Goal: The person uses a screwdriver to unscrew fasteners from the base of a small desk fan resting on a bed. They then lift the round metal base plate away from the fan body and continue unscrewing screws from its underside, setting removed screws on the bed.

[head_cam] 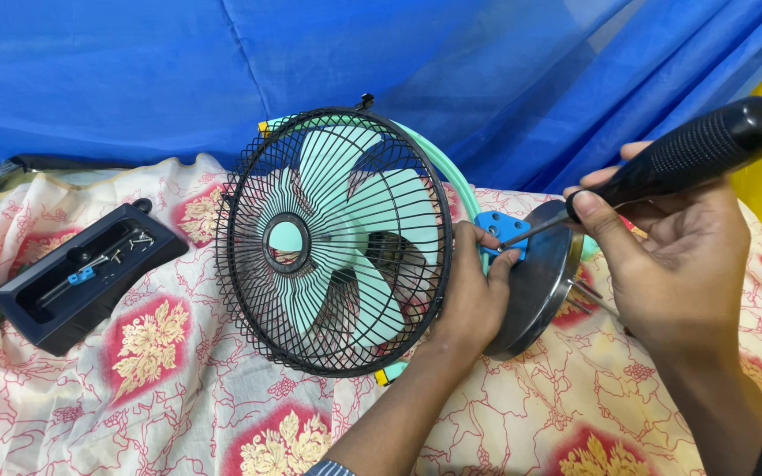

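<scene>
1. Nearest you, in front of the fan (337,242), the flowered cloth (178,397) covers the work surface, and both your forearms come up over it toward the fan's rear side.
2. Your left hand (474,286) is wrapped around the back of the fan, just behind the black wire guard (249,247); its fingers are curled shut on the housing, with the fingertips beside the blue bracket (502,227). That grip looks like what holds the fan tilted on its edge.
3. Your right hand (672,256), to the right of the fan, is closed on the black handle of a screwdriver (690,159). The thumb lies along the shaft end and the other fingers are folded under the grip. The metal tip points down and left onto the blue bracket.
4. I judge the step in hand to be work on a screw at that bracket, between the fan and the shiny round metal base (540,282). Whether the tip sits in a screw head cannot be told.
5. The next move calls for a steady left hand, the tip kept square in the screw, and your fingertips held out of its path.
6. To the left of the fan, well apart, a black tray (28,304) holds loose screws and small parts.
7. Behind the fan hangs a blue curtain (134,70).
</scene>
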